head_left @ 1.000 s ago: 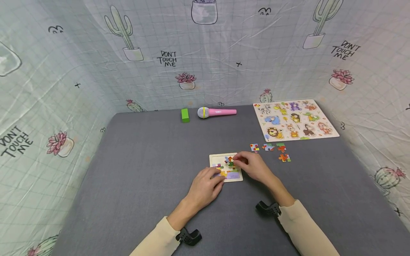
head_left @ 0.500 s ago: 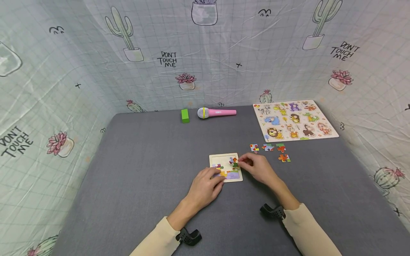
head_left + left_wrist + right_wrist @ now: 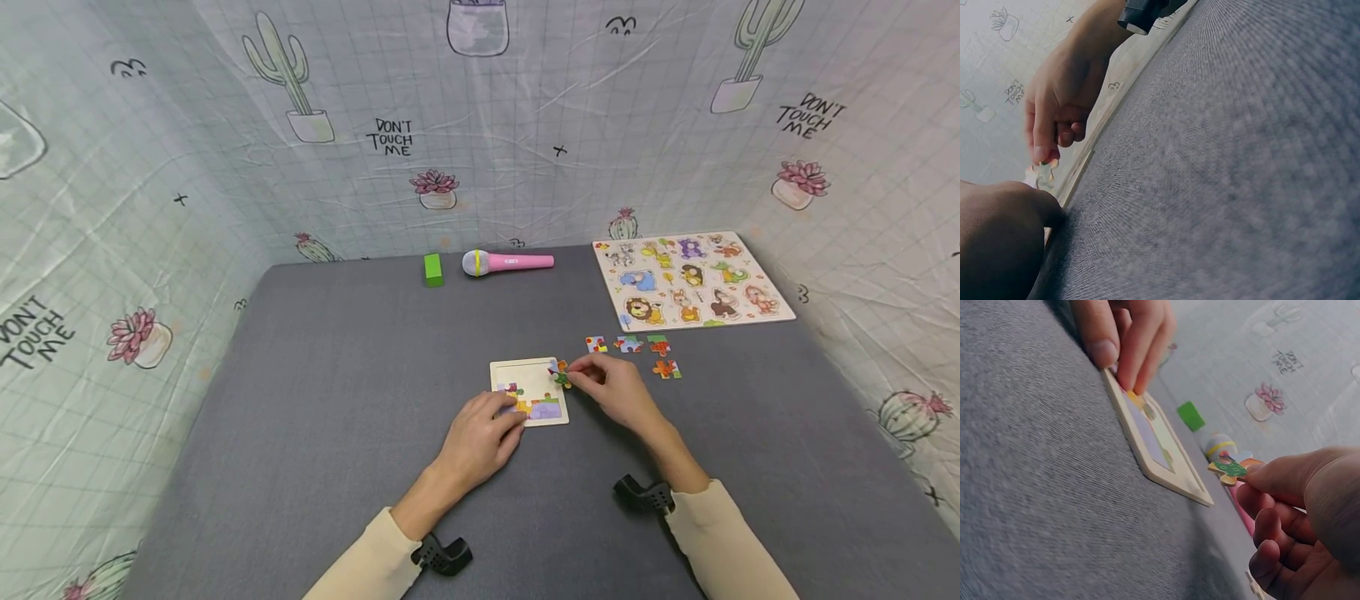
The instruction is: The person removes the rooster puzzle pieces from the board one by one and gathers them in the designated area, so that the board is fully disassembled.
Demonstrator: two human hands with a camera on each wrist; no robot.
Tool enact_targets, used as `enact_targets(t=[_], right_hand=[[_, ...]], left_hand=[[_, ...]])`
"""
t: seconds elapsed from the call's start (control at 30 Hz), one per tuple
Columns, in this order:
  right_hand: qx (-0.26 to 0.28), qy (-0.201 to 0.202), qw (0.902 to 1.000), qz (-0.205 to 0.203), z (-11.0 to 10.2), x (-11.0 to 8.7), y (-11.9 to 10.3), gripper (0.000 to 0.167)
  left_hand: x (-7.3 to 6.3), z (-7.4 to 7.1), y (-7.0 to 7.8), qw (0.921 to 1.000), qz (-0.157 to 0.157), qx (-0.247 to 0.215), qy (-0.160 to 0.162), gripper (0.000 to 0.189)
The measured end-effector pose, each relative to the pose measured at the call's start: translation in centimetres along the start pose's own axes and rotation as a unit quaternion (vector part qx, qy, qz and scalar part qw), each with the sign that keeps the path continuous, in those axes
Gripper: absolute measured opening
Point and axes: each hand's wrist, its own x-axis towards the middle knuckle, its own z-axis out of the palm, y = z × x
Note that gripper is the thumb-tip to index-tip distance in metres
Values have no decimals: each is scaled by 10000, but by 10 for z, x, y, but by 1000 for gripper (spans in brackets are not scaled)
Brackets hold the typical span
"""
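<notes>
A small wooden puzzle tray (image 3: 534, 367) lies on the grey table, with some jigsaw pieces set along its near and left sides. My left hand (image 3: 480, 440) rests on its near left part; in the right wrist view the fingers (image 3: 1141, 356) lie over the pieces and the thumb is at the rim. Between thumb and index finger my right hand (image 3: 611, 390) pinches a green, blue and orange puzzle piece (image 3: 1230, 470). That piece is held above the table beside the tray's right edge, its other fingers loosely curled. Left fingertips are hidden in the left wrist view.
Several loose puzzle pieces (image 3: 628, 344) lie to the right beyond the tray. Behind them is a large animal puzzle board (image 3: 705, 283). A pink toy microphone (image 3: 517, 262) and a green block (image 3: 433, 271) sit near the back edge, before a printed cloth wall (image 3: 510, 108).
My right hand has moved right with the puzzle piece, from over the tray to its right edge. The left hand has stayed on the tray.
</notes>
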Motion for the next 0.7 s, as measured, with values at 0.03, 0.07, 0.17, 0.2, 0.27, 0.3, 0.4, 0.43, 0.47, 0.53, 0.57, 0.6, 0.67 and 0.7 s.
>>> enact_targets(t=[0.03,0.07,0.17,0.2,0.27,0.3,0.4,0.43,0.47,0.53,0.57,0.6,0.67,0.7], right_hand=[[-7,38,10000,-5,-1,0,1,9],[-20,69,10000,-4,-2,0,2,10],[-37,163,9999,2,-6,1,5,10],[-49,203,9998,-2,-8,1,6,10],[-54,281,9996,6,-11,2,7,11],[-65,323,9995,16,-13,2,8,11],[-119,456,9989,72,-19,3,12,11],[-126,502,9986,109,-20,3,13,12],[-119,553,9983,141,-22,3,15,12],[-148,667,9975,203,-26,3,18,12],[-143,718,9970,236,-28,3,19,12],[-156,775,9965,266,-30,3,21,13],[-177,865,9955,335,-34,2,24,13],[-216,897,9951,363,-36,2,26,14]], left_hand=[[0,0,0,10000,-2,-21,6,10],[0,0,0,10000,1,-29,13,10],[1,0,0,10000,16,-62,60,10],[1,0,0,9999,20,-75,79,10],[1,0,0,9999,28,-79,104,11],[1,-1,0,9999,36,-71,121,11],[1,-1,0,9999,43,-34,124,11],[1,-1,0,9999,38,-28,108,11],[1,0,0,9999,36,-23,103,11],[1,0,0,10000,29,-15,89,11],[1,0,0,10000,29,-23,89,11],[1,0,0,9999,33,-21,96,10],[1,0,0,9999,42,-32,124,10],[1,0,0,9999,31,-42,115,10]])
